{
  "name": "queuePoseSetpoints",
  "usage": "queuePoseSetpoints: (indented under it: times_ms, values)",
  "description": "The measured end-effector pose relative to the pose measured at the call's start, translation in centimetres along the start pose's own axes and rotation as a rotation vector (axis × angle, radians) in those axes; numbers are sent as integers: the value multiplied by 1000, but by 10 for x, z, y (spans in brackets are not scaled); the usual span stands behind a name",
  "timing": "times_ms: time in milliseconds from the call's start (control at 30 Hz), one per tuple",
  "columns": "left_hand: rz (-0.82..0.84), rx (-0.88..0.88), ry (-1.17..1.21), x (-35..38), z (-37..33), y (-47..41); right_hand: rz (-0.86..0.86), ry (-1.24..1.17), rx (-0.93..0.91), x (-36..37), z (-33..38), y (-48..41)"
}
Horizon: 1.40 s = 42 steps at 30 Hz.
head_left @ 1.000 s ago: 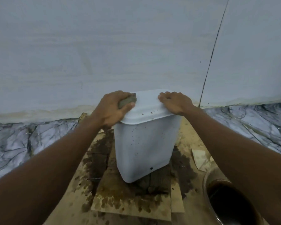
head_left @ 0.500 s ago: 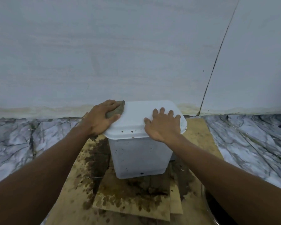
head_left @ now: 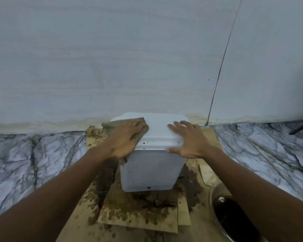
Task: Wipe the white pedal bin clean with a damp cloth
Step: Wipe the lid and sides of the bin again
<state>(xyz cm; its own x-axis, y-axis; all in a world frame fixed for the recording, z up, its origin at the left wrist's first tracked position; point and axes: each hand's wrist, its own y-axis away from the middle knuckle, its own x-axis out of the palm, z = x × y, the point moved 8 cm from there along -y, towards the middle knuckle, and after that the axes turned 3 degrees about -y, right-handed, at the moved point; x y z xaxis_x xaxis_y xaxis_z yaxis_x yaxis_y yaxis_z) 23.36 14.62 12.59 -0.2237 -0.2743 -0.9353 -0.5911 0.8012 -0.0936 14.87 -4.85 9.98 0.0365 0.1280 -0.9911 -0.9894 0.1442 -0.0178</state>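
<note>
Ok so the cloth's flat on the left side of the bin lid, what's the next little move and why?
Probably sweep the left hand and cloth rightward and toward you across the lid, down to its front edge. Brown specks dot that front edge and the bin wall below. The right hand lies spread on the lid's right side, steadying it.

Dim, cool, even light with no glare and only faint shadows; the whole frame looks soft and slightly blurred, and wide-angle distortion curves the edges.
</note>
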Motion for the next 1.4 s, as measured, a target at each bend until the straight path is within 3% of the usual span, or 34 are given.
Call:
queuePoseSetpoints:
  times_ms: [100, 300, 500, 667, 867, 1033, 1400]
  values:
    - [15, 96, -113, 8, 5, 7, -25, -92, -82, 7, -15, -2]
    - [-135, 52, -248, 12, 36, 15, -96, -296, -100, 16, -34, -12]
    - [-216, 75, -293, 28, -7, -21, -138, -370, -93, 17, -39, -17]
    - [-153, 138, -275, 33, -23, -39, -147, -410, -92, 20, -42, -17]
    - [-174, 59, -144, 3, 42, -1, -144, -426, -88, 20, -40, -19]
    - [-243, 48, -93, -4, 57, 14, -149, -440, -65, 18, -39, -20]
    - [-207, 290, -418, 42, -18, -28, -175, -469, -52, 20, -43, -22]
